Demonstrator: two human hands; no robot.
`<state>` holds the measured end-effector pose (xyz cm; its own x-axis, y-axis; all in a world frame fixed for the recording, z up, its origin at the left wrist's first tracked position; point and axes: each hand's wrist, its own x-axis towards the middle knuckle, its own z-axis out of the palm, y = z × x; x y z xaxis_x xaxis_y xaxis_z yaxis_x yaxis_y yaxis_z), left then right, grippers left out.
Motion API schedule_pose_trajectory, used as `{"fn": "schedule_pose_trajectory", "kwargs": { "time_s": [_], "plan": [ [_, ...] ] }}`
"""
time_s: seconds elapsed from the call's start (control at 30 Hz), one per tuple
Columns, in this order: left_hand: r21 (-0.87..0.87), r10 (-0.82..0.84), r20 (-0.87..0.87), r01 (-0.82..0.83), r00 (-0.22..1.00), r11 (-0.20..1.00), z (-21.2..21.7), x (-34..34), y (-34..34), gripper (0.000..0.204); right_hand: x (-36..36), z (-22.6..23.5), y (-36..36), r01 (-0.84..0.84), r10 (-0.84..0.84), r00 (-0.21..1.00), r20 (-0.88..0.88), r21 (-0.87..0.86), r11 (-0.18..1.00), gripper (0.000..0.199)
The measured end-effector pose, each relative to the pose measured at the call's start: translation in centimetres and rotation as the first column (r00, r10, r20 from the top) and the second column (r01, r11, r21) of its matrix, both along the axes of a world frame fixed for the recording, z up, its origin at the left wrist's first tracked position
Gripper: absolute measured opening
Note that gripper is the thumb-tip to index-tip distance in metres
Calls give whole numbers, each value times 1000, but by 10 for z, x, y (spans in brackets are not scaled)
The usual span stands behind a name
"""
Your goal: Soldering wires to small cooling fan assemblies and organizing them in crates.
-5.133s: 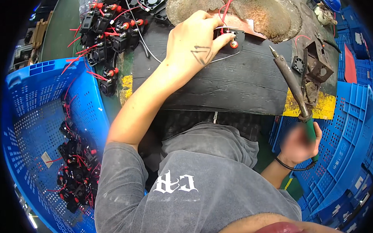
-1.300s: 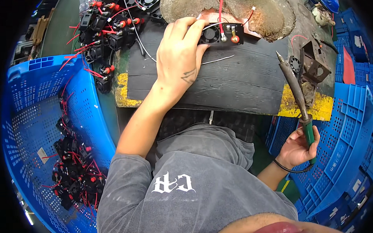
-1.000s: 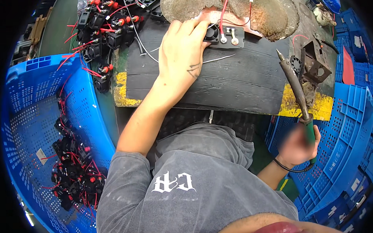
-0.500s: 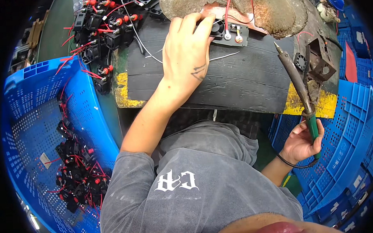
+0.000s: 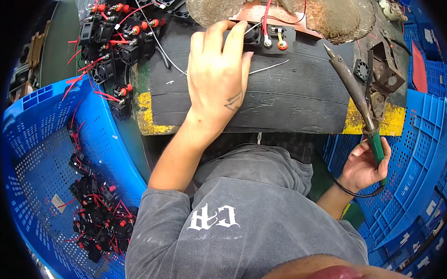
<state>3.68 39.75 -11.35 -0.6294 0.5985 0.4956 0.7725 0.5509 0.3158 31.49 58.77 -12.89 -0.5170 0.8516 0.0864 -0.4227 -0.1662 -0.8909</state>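
1. The left hand lies palm down on the black work surface, fingers stretched toward the far edge and pressing on a small black switch panel; it pins the part down with flat fingers and does not close round it
2. The switch panel sits at the far side of the surface, just under the rim of a crusted, rust-brown slab. Its long axis runs left to right, and its face, with a round silver terminal and a red button, points up at the camera
3. A red wire rises from the panel over the slab, and a thin white wire trails from under the fingers to the right
4. The right hand is curled around the green handle of a soldering iron, low at the person's right side (well apart from the panel)
5. The iron's long axis runs from the hand up and slightly left; its tip points toward the panel but ends short of it, in the air above the surface
6. A black cord loops from the handle's end below the hand
7. A metal iron stand sits at the right end of the surface
8. A heap of black parts with red wires lies at the far left
9. A blue crate on the left holds more of the same parts; another blue crate sits on the right
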Motion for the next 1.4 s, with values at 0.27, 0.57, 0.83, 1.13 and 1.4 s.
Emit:
{"fn": "schedule_pose_trajectory", "kwargs": {
  "time_s": [0.27, 0.57, 0.83, 1.13, 1.4],
  "plan": [
    [-61, 122, -33, -124, 992, 990, -8, 15, 12, 56, -7, 2, -1, -69, 69, 997, -29, 29, 997, 52],
    [17, 78, -8, -77, 997, 997, -12, 10, 15, 56, 1, 0, 0, -26, 26, 1000, -14, -6, 1000, 53],
    [29, 60, -111, -57, 992, 998, -14, 2, 17, 58, 6, -3, 2, -27, 27, 1000, -8, -12, 1000, 54],
    [-13, 57, -28, -57, 998, 998, -9, 6, 14, 58, 8, -3, 4, -16, 16, 1000, -1, -6, 1000, 54],
    [76, 30, -10, -30, 999, 997, -3, 8, 11, 51, -1, 0, -2, 102, -99, 992, 83, -36, 994, 59]
  ]
}}
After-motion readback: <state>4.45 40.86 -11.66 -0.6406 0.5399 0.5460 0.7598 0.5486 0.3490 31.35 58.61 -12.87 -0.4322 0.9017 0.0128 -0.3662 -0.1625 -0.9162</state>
